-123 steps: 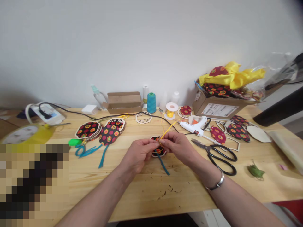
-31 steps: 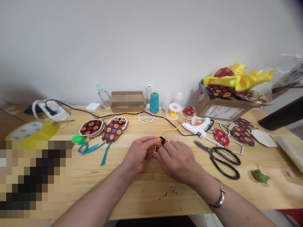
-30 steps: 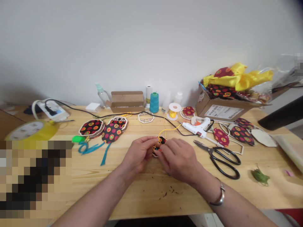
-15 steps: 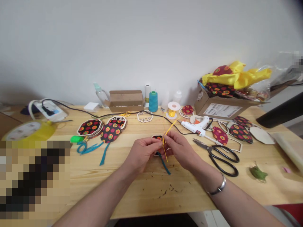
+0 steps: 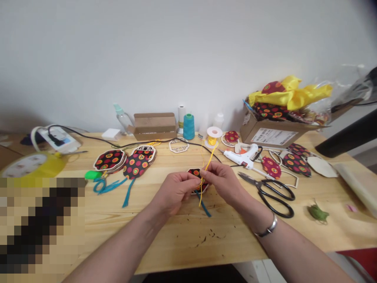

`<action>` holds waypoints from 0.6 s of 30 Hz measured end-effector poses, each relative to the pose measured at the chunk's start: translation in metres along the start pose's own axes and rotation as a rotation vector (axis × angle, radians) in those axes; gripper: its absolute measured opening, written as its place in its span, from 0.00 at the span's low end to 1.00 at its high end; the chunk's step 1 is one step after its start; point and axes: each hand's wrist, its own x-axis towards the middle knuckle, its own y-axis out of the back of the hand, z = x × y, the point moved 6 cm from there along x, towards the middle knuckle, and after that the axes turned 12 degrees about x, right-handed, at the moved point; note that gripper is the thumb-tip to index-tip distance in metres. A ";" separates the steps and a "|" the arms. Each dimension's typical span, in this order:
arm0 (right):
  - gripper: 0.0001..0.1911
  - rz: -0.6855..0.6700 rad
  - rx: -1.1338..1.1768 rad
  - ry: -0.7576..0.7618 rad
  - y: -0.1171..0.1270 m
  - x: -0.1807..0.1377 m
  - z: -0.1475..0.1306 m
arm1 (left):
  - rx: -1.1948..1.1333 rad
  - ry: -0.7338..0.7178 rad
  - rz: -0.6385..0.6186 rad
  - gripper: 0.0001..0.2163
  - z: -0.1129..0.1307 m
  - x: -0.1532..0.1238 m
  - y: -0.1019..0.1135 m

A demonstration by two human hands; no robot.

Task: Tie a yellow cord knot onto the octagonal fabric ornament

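Both hands meet over the middle of the table. My left hand (image 5: 176, 190) pinches the yellow cord (image 5: 211, 157) between thumb and fingertips. My right hand (image 5: 223, 181) is closed on the same cord just to the right; one end sticks up past its fingers and another hangs down below. Beneath the fingertips lies a small dark piece of flower-patterned fabric with a pale wooden rim (image 5: 194, 172), partly hidden by the hands. A teal ribbon (image 5: 204, 204) trails from it towards the table's front. Where the cord crosses between the fingers, the detail is too small to make out.
Black-handled scissors (image 5: 269, 190) and a white glue gun (image 5: 244, 157) lie to the right. Behind stand a yellow cord spool (image 5: 214, 135) and a teal thread cone (image 5: 189, 126). Patterned pieces (image 5: 109, 160) are stacked at left. A fabric-filled carton (image 5: 268, 135) stands at back right.
The cord's lower end has swung left and now hangs more upright below the fingers. My right hand has shifted slightly, and the view has moved a little to the right.
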 end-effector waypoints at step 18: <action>0.18 0.266 0.119 0.091 0.053 0.020 -0.007 | -0.099 0.068 -0.099 0.06 -0.006 0.002 -0.004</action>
